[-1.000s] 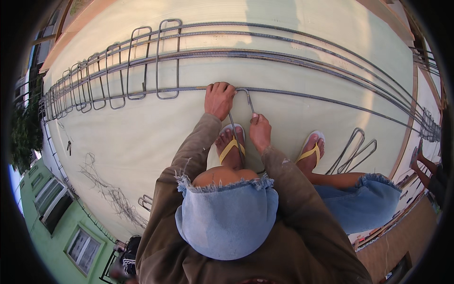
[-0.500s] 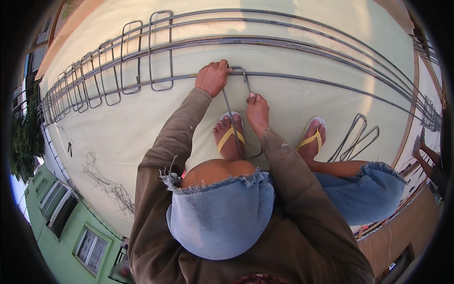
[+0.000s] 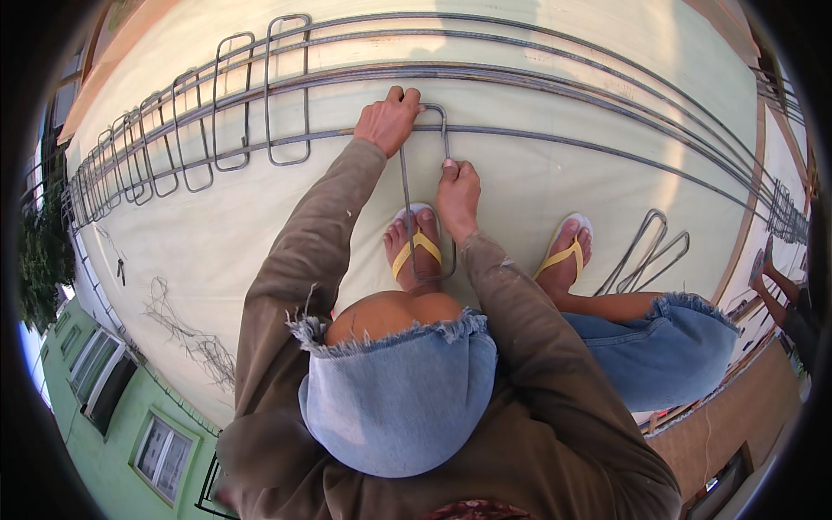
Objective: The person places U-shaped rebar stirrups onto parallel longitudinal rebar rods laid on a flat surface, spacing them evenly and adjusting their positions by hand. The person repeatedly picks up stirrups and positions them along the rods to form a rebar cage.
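A long rectangular steel stirrup lies across the lowest rebar, its far end beyond the bar and its near end above my left foot. My left hand is closed on the stirrup's far left corner. On its right side, my right hand grips the steel between thumb and fingers. I cannot tell whether the bar runs through the loop. Farther off, several long rebars lie side by side. To the left, a row of stirrups hangs around the bars.
Two loose stirrups lie right of my right sandal. Tangled thin wire and a small dark object rest on the pale surface at left. More stirrups bunch at the bars' right end, near another person's legs.
The stirrup has swung from a slant to nearly straight, and its near end has moved farther from my body. Both hands have shifted slightly away from me, the right one also leftward.
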`<move>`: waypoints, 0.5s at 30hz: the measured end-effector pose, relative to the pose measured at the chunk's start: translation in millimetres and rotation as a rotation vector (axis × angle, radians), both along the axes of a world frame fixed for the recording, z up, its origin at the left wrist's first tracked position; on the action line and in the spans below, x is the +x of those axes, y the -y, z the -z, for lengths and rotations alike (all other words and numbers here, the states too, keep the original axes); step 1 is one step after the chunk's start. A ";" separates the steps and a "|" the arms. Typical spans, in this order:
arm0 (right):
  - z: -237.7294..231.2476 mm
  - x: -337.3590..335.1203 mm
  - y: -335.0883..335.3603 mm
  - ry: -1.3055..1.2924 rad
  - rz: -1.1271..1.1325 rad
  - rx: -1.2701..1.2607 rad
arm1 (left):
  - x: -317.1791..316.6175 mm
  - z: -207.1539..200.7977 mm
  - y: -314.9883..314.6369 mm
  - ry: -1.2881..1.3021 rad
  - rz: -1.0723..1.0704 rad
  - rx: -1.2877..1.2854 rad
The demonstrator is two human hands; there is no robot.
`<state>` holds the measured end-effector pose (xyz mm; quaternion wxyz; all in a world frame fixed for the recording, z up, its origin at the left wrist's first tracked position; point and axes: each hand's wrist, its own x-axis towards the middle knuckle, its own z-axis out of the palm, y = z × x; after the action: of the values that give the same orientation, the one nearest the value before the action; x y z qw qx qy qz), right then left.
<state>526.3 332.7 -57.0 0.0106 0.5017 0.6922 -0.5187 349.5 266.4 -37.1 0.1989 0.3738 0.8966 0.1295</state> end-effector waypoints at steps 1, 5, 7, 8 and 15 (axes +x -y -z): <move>2.8 -4.3 -1.1 -0.021 -0.003 0.027 | -2.4 -0.2 -0.8 0.011 -0.034 0.012; 11.9 -13.1 -3.2 -0.011 0.038 -0.020 | -4.4 -1.7 -6.8 -0.054 -0.074 0.012; 12.8 -14.5 -1.0 -0.058 0.063 -0.052 | -6.2 -0.2 -9.4 -0.176 -0.038 0.095; 12.4 -15.7 0.1 -0.075 0.078 -0.069 | -8.1 1.3 -10.7 -0.227 -0.013 0.140; -10.7 -32.0 -2.9 -0.098 0.199 -0.336 | -16.8 -3.2 -7.9 -0.265 -0.126 0.295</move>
<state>494.3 335.6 -46.3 0.0093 0.5329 0.5425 -0.6493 332.8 274.3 -33.9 0.0137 0.3560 0.9078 0.2212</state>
